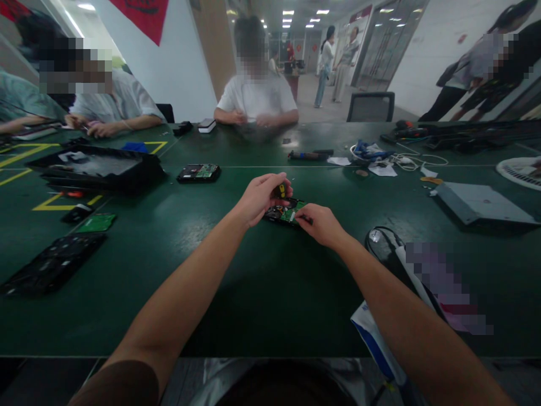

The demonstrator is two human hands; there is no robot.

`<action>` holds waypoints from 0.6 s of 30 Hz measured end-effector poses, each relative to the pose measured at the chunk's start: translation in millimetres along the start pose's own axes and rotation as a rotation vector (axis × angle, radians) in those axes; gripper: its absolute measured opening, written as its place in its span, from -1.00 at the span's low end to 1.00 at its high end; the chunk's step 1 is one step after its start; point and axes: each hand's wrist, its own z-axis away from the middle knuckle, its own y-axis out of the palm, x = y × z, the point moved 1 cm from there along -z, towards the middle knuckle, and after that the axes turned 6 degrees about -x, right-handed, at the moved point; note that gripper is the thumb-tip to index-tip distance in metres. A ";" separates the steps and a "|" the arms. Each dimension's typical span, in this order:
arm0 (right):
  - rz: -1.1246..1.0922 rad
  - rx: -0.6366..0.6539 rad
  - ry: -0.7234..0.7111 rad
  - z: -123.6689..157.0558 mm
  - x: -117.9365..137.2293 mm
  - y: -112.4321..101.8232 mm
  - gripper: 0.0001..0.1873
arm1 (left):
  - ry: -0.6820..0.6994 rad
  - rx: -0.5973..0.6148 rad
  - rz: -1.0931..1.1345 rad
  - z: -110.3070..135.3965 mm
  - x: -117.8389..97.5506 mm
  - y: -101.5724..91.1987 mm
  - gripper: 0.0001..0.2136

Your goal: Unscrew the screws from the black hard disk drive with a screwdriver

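A hard drive (282, 214) with a green circuit board lies on the dark green table in front of me. My left hand (262, 197) is closed around a black and yellow screwdriver handle (280, 190) above the drive's far side; the tip is hidden. At the drive's right edge, my right hand (321, 223) has its fingers pinched together. A small dark piece shows at those fingertips, but I cannot tell whether it is loose or part of the drive.
Another drive (198, 172) lies farther left. Leftward are a black plastic tray (105, 169), a loose green board (97, 223) and a black casing (54, 262). A grey metal box (486, 203) and cables (406, 160) are on the right. Co-workers sit across the table.
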 end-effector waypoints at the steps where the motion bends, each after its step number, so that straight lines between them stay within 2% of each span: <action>1: 0.004 0.002 -0.003 0.2 0.3 0.1 -0.88 | -0.002 0.001 0.002 -0.3 0.3 -0.4 -0.72; 14: -0.013 0.047 -0.034 -0.5 8.3 0.4 -0.85 | -0.015 -0.001 -0.002 -0.4 -0.7 -1.0 -0.72; 18: -0.022 0.023 -0.036 -0.4 5.2 -1.1 -0.82 | -0.012 -0.002 -0.005 0.0 -1.1 -0.8 -0.73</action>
